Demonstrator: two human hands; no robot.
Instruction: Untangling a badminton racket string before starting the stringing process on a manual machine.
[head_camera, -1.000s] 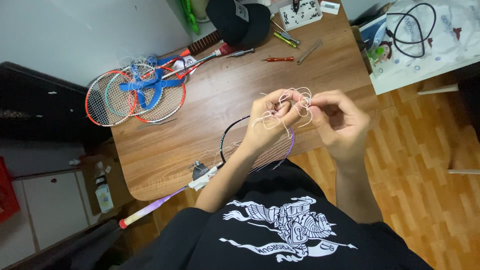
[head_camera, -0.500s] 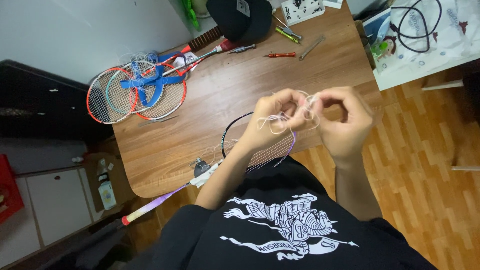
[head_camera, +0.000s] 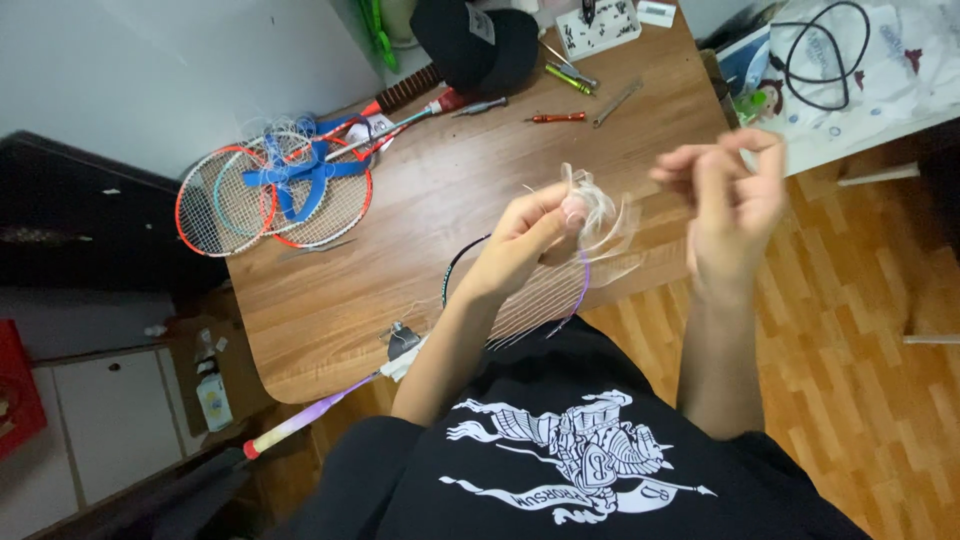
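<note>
Left hand (head_camera: 535, 232): grip pinched shut on a tangled bundle of pale, thin racket string (head_camera: 597, 212), held above the table edge.

Right hand (head_camera: 728, 195): raised beside the bundle, fingers curled loosely; blurred, so whether it grips a strand cannot be told.

Racket with black-and-purple frame and purple-white handle (head_camera: 520, 300): lies under the hands, head on the brown wooden table (head_camera: 420, 200), handle jutting past the near edge; loose strings trail across the head.

Stack of red-framed rackets with blue strips across them (head_camera: 275, 190): far left of the table, well apart from the hands.

Red-handled screwdriver (head_camera: 558, 117): far side of the table.

White open tray (head_camera: 598, 25): far edge, holding small dark parts too small to identify.

Black cap (head_camera: 480, 45): beside the tray.
</note>
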